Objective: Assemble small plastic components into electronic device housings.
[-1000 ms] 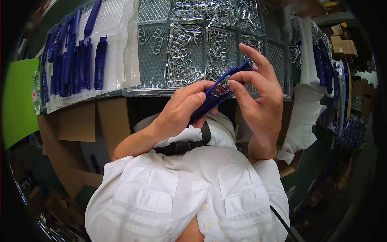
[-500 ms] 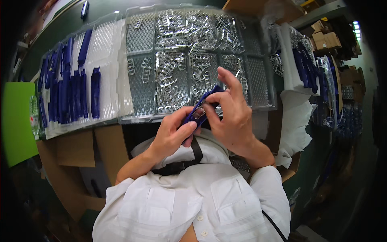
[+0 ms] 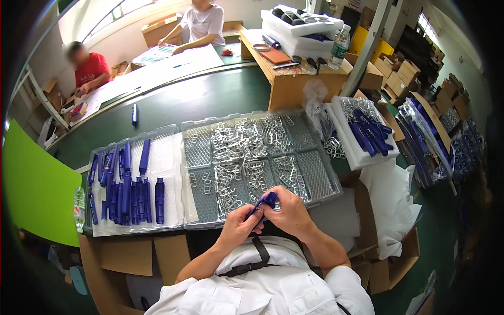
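Both my hands are closed on one long, narrow blue plastic part [image 3: 270,199], held at a slant over the near edge of a divided clear tray [image 3: 321,184]. My left hand [image 3: 237,227] pinches its lower end. At the upper end, the fingers of my right hand [image 3: 289,212] wrap round it, thumb pressed near its middle. A bit of shiny metal shows by the thumb, too small to make out. Loose wavy metal clips [image 3: 239,139] lie heaped in several compartments of the tray. To the left, more blue plastic parts [image 3: 126,197] lie in rows on a white-lined tray [image 3: 170,173].
A white foam box [image 3: 361,160] at the right holds metal pieces and blue parts. Behind it stands a wooden stand [image 3: 294,86] with a bottle [image 3: 340,44]. Cardboard boxes [image 3: 118,257] flank my lap. Two people [image 3: 202,23] sit beyond the green table [image 3: 210,94].
The view has tilted up, bringing the far table and two people into sight. My right hand's raised fingers have come down round the blue part.
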`<control>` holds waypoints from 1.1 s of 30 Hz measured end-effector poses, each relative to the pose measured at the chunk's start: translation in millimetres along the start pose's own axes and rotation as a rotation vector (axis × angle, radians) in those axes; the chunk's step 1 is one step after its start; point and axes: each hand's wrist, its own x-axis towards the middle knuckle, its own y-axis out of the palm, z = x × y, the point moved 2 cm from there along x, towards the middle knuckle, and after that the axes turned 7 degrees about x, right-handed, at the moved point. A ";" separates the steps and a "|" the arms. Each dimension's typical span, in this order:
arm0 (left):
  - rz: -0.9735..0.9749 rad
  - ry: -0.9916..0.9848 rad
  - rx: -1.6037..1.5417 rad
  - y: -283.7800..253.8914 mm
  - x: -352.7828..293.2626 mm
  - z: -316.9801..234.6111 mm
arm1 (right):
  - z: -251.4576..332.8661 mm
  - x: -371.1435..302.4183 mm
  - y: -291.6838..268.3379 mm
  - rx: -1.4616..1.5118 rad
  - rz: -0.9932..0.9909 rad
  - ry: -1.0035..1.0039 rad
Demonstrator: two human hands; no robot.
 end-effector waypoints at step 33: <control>-0.300 0.546 0.593 -34.6 -11.6 -37.5 | -37.8 20.3 -9.7 0.262 -0.082 -0.483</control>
